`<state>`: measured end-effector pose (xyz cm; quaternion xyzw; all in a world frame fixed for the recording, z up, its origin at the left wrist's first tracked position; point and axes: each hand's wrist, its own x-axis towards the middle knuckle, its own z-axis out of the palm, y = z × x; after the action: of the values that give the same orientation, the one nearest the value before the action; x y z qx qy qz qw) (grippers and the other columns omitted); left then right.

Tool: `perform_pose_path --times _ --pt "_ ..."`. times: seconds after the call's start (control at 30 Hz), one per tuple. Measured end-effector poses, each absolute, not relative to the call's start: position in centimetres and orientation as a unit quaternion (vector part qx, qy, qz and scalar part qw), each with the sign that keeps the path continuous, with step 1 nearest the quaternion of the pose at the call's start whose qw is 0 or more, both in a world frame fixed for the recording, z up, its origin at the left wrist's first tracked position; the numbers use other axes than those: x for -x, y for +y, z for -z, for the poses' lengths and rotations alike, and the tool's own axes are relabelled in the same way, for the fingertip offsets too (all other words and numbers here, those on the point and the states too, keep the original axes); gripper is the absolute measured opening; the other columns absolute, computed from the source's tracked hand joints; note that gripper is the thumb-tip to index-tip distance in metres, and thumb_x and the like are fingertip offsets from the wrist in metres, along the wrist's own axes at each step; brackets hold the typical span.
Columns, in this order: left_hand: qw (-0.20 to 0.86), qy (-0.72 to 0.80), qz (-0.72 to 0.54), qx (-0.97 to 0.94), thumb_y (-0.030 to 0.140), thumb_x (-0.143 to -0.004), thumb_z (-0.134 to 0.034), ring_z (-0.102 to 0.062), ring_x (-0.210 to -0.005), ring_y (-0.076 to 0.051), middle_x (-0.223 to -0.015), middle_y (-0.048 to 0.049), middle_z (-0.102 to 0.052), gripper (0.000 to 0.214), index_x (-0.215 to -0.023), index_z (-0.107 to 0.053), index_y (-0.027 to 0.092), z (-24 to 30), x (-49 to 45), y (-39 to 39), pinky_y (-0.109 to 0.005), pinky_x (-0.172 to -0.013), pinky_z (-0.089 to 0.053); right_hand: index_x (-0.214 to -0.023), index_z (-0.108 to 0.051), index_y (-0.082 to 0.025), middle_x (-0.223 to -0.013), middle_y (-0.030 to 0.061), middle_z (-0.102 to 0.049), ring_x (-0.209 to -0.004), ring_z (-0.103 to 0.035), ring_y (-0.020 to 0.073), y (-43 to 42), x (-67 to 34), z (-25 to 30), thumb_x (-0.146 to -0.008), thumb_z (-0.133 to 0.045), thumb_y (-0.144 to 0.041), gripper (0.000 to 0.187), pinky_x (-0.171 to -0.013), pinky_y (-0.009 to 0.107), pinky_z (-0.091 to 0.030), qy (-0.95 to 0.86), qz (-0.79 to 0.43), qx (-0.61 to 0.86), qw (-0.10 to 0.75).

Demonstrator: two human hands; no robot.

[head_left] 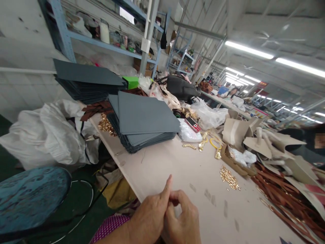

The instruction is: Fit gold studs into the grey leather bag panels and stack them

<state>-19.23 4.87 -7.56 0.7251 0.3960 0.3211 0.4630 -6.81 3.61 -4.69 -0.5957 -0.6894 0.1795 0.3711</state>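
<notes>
My left hand (151,214) and my right hand (185,217) meet over the near edge of the pale table (172,166). One finger of the left hand points up and away while the others are curled, mostly out of sight. The right hand's thumb and index finger are bent into a ring, their tips pressed against the left hand. Whatever lies between the fingers, if anything, is hidden. Beyond the hands stands a stack of dark grey sheets (147,113). Small gold metal pieces (229,178) lie in a pile to the right.
A second grey stack (87,76) stands farther back left. Brown straps (284,200) and beige panels (236,132) crowd the right side. A red phone (193,124) rests on a white packet (189,133). At left are a blue stool (33,200) and a white sack (50,135).
</notes>
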Motion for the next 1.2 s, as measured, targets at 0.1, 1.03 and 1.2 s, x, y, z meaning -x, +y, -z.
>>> perform_pose_path --times 0.1,1.03,1.2 --pt "0.472 0.378 -0.34 -0.72 0.014 -0.08 -0.046 -0.068 -0.095 -0.026 -0.112 -0.0148 -0.071 0.086 -0.154 -0.003 0.01 7.6 20.4 5.8 -0.033 -0.08 -0.052 -0.078 -0.064 -0.023 -0.07 0.002 -0.066 -0.065 -0.06 0.0174 4.8 7.4 5.3 -0.085 -0.048 -0.022 0.017 -0.063 0.027 -0.05 -0.685 -0.204 0.578 0.394" --pt "0.645 0.407 -0.59 -0.266 0.051 -0.075 -0.075 -0.065 -0.102 -0.027 -0.1 -0.0084 -0.074 0.052 -0.111 -0.068 0.015 6.8 27.5 6.9 -0.038 -0.093 -0.049 -0.093 -0.072 -0.026 -0.085 0.0019 -0.07 -0.075 -0.065 0.0163 12.8 7.9 -2.8 -0.094 -0.048 -0.03 0.025 -0.069 0.027 -0.049 -0.832 -0.264 0.428 0.233" --pt "0.74 0.4 -0.484 -0.242 0.05 -0.076 -0.073 -0.069 -0.085 -0.025 -0.095 -0.0102 -0.074 0.049 -0.107 -0.068 0.012 6.4 25.4 5.1 -0.035 -0.076 -0.053 -0.091 -0.069 -0.018 -0.076 0.0028 -0.069 -0.068 -0.066 0.017 10.4 5.8 2.5 -0.081 -0.064 -0.041 0.025 -0.066 0.028 -0.053 -0.624 -0.449 0.543 0.34"
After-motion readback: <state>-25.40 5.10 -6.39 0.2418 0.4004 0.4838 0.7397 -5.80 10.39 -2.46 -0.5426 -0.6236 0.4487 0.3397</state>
